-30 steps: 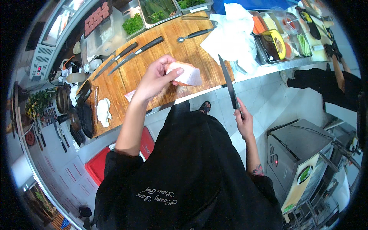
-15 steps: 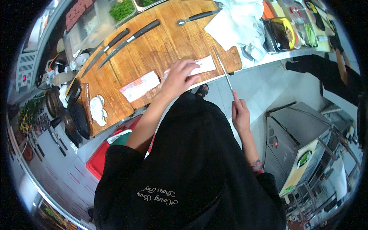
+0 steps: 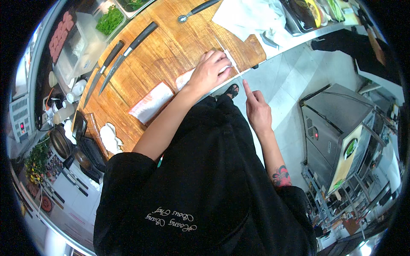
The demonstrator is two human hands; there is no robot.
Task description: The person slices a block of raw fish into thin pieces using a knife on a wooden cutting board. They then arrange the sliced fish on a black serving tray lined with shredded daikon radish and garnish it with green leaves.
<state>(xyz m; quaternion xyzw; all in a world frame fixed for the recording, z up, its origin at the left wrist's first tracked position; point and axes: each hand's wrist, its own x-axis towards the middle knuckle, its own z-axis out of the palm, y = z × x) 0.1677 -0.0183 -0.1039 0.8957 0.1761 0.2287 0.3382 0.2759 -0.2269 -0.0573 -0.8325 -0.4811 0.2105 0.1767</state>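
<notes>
On the wooden cutting board, my left hand rests with bent fingers over a pale pink-and-white slab, meat or fish; I cannot tell which. The hand hides much of it. My right hand grips a long, thin knife, forefinger stretched along its top. The narrow blade lies at the slab's right end, close to my left fingertips; whether it has entered the slab is unclear. A second pale slab lies left of my left wrist, partly behind the forearm.
Two dark-handled knives and a small scoop lie farther back on the board. A crumpled white cloth covers its far right corner. Food containers stand far left. Another person's dark-clothed leg shows at right.
My right hand and the knife have moved left and forward, bringing the blade to the slab's right end. My left fingers have drawn in toward that end. The whole view has shifted slightly.
</notes>
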